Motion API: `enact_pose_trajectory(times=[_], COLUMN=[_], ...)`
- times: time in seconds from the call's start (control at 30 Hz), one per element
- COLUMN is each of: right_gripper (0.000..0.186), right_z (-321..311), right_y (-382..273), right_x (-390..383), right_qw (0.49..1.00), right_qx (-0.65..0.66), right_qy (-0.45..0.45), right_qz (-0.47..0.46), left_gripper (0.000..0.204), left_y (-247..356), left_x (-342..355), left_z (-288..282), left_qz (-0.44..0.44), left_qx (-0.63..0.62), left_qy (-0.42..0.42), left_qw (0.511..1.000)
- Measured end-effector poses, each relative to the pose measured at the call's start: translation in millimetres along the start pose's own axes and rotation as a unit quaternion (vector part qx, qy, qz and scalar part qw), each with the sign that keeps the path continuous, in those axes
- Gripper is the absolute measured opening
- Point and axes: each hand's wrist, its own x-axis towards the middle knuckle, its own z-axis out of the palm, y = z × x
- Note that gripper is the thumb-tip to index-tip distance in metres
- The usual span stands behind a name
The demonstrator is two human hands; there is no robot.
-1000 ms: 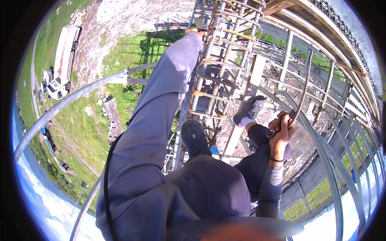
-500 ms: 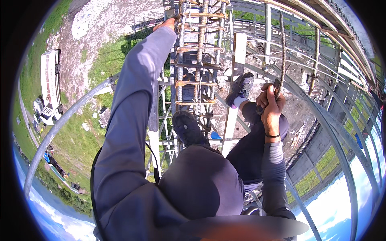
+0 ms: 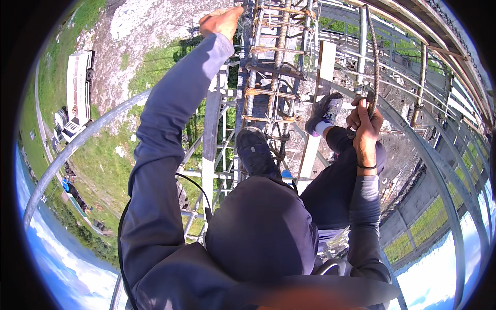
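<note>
My left hand (image 3: pixel 221 22) is in the air beside the far left side of a rusty rebar cage (image 3: pixel 276 72), apart from it. Its thumb sticks out toward the cage; the other fingers show only in part and it seems to hold nothing. On the right, my right hand (image 3: pixel 366 124) is closed around the lower end of a ribbed steel bar (image 3: pixel 374 51), which rises and curves away at its top. A small dark loop (image 3: pixel 351 133) shows below the fingers; I cannot tell whether it belongs to the bar.
My dark shoe (image 3: pixel 254 152) is at the cage's near end; the other shoe (image 3: pixel 326 111) rests beside a wooden plank (image 3: pixel 318 98). Curved metal pipes (image 3: pixel 77 142) and scaffold framing surround me. Far below lie grass and a white truck (image 3: pixel 78 93).
My left hand has come off the side of the rebar cage and moved out to the left. My right hand keeps its grip on the bar. The whole view has shifted slightly.
</note>
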Motion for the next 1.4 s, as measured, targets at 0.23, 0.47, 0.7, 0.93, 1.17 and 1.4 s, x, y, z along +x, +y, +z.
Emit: enact_pose_trajectory(times=[0.23, 0.47, 0.7, 0.93, 1.17, 1.4], right_gripper=[0.030, 0.026, 0.021, 0.024, 0.021, 0.023], right_z=[0.7, 33.9, 83.3, 74.7, 57.1, 61.2], right_y=[0.1, -11.8, 11.9, 28.6, 11.8, 28.8], right_x=[-8.1, -14.4, -36.9, -23.1, 2.9, -12.7], right_qw=[0.998, 0.993, 0.954, 0.982, 0.967, 0.905], right_qx=[-0.051, -0.088, -0.257, -0.072, -0.210, -0.381], right_qy=[-0.019, -0.082, -0.154, -0.142, -0.128, -0.186], right_qz=[-0.034, -0.021, 0.009, 0.104, 0.067, -0.048], left_gripper=[0.058, 0.081, 0.120, 0.114, 0.029, 0.022], left_y=[83.1, 135.7, 86.1, 88.2, 85.4, 63.2], left_x=[-6.1, -65.5, -190.1, -201.3, -187.7, -198.0], left_z=[-42.3, -57.1, -7.7, 11.7, -4.4, -30.4], left_qz=[0.009, -0.101, -0.218, -0.228, -0.032, -0.130], left_qx=[0.008, 0.102, 0.221, 0.247, 0.340, 0.253], left_qy=[-0.143, -0.482, -0.681, -0.677, -0.551, -0.560], left_qw=[0.990, 0.865, 0.663, 0.655, 0.761, 0.778])
